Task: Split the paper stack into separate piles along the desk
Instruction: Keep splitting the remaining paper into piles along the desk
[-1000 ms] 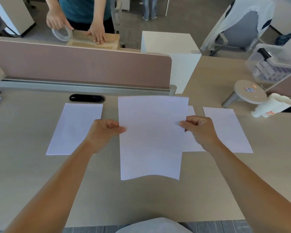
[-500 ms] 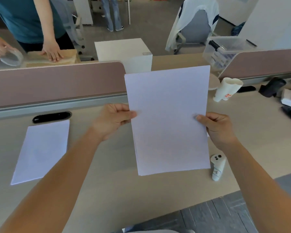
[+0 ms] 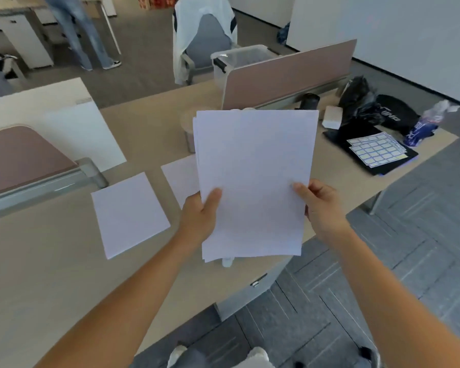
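Above the desk (image 3: 51,261) we clamp the paper stack (image 3: 252,181), left hand (image 3: 199,219) at eight o'clock, right hand (image 3: 320,208) at four.

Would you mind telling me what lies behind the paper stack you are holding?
Behind the paper stack, gripped by the left hand and right hand, part of a second paper pile shows on the desk. A small white tube peeks out below; the rest is covered.

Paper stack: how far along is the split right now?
Partly done. Two piles lie on the desk: one pile in full view and a second pile half hidden. The remaining stack is held up by the left hand and right hand; it looks thick, so more piles are left.
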